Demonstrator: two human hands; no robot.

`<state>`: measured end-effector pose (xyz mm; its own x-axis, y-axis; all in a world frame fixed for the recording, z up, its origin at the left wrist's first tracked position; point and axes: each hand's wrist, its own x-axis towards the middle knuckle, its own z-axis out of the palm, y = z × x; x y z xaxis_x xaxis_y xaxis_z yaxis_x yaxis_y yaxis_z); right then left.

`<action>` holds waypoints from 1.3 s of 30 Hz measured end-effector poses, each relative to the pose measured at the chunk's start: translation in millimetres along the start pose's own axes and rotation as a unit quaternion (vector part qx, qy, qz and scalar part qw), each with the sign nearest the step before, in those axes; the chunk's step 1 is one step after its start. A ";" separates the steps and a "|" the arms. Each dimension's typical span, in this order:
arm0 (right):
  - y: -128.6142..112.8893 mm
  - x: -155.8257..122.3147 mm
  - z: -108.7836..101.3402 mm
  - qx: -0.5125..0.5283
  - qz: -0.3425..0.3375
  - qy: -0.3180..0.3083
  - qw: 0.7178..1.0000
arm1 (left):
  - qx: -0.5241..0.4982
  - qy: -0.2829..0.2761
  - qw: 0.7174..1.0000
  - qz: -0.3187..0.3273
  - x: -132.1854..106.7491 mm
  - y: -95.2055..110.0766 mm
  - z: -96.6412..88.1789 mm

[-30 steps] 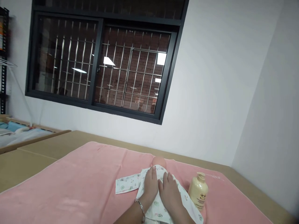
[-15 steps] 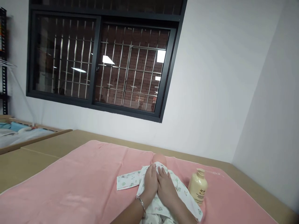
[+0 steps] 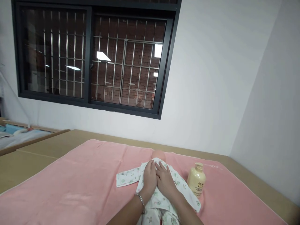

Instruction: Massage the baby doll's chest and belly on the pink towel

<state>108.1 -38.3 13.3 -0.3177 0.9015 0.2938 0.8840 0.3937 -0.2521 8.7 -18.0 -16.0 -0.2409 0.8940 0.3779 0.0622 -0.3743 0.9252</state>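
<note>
A baby doll (image 3: 158,155) lies on its back on a pink mat (image 3: 93,175), its head toward the wall. It wears a white printed top (image 3: 185,189) with long sleeves spread to both sides, and matching trousers (image 3: 150,217). My left hand (image 3: 149,178), with a silver bangle at the wrist, rests flat on the doll's chest. Beside it my right hand (image 3: 166,181) lies flat on the top too, fingers stretched and slightly spread. The inner edges of both hands touch or nearly touch. Neither hand grips anything.
A cream pump bottle (image 3: 197,180) stands on the mat just right of the doll's sleeve. The mat covers a tan tabletop (image 3: 35,165) against a white wall with a dark-framed window (image 3: 90,56). A wooden-edged crib (image 3: 25,137) with bedding is at the far left.
The view has shifted slightly, so the window sits further left. Both hands stay on the doll's chest; the right hand's fingers look a little more spread.
</note>
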 end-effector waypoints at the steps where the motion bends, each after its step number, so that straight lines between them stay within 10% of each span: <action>1: 3.4 1.1 -1.5 0.010 0.001 0.001 1.000 | 0.016 0.002 1.000 0.003 0.6 -1.0 0.2; 6: 16.7 1.1 -2.7 -0.043 0.153 0.073 0.985 | 0.196 0.011 0.980 0.009 5.0 -5.4 0.4; 15: 27.8 4.0 1.7 -0.004 0.134 0.095 0.986 | 0.398 -0.110 0.910 0.040 20.4 -10.8 -9.5; 21: 45.2 13.9 0.8 0.004 0.088 0.033 0.996 | 0.384 -0.146 0.908 0.087 25.4 -17.6 -13.1; 30: 2.1 3.2 0.3 -0.100 0.131 0.044 0.985 | 0.381 -0.079 0.913 0.122 10.4 -9.6 -5.6; 39: 37.2 12.1 7.1 -0.019 0.090 0.028 0.995 | 0.332 -0.125 0.924 0.145 24.0 -22.5 -13.3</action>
<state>134.6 -11.5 0.9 -0.1353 0.9449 0.2982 0.9374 0.2196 -0.2704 -11.4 8.6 -28.3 0.1043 0.8403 0.5319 0.6894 -0.4466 0.5703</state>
